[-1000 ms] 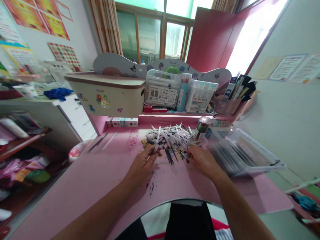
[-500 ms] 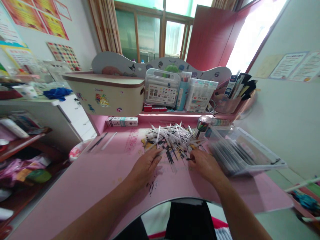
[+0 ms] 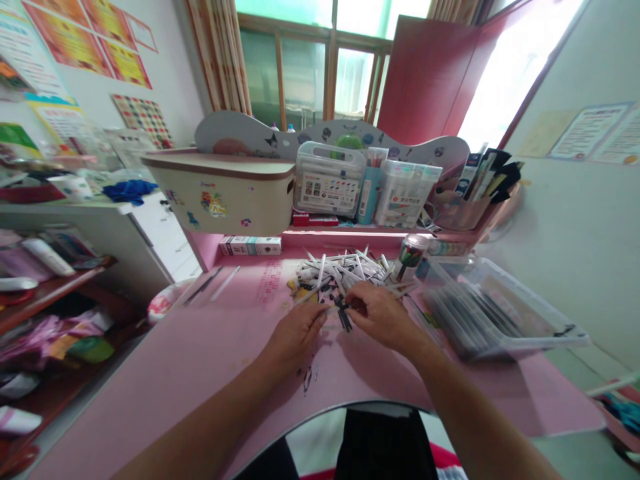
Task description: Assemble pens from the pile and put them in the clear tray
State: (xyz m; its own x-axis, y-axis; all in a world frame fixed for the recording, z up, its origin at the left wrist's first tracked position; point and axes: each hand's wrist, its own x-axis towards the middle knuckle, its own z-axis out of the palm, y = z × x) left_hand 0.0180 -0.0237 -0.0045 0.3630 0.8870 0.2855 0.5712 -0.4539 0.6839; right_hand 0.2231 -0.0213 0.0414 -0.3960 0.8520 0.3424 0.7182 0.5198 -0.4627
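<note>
A heap of white and black pens (image 3: 345, 273) lies on the pink desk (image 3: 200, 347). My left hand (image 3: 295, 333) rests at the heap's near left edge, fingers pinched on a thin white pen that sticks out to the upper left. My right hand (image 3: 380, 313) sits close beside it over the heap's near side, fingers curled on a dark pen end between the two hands. The hands nearly touch.
A clear plastic box (image 3: 500, 313) with pens stands to the right. A small can (image 3: 410, 257) stands behind the heap. A cream storage bin (image 3: 225, 193), marker cases (image 3: 330, 180) and a pen holder (image 3: 465, 207) line the raised shelf. Shelves with clutter are at left.
My right hand has moved left toward my left hand, over the near side of the heap. My left hand has stayed at the heap's left edge. The view shifted slightly.
</note>
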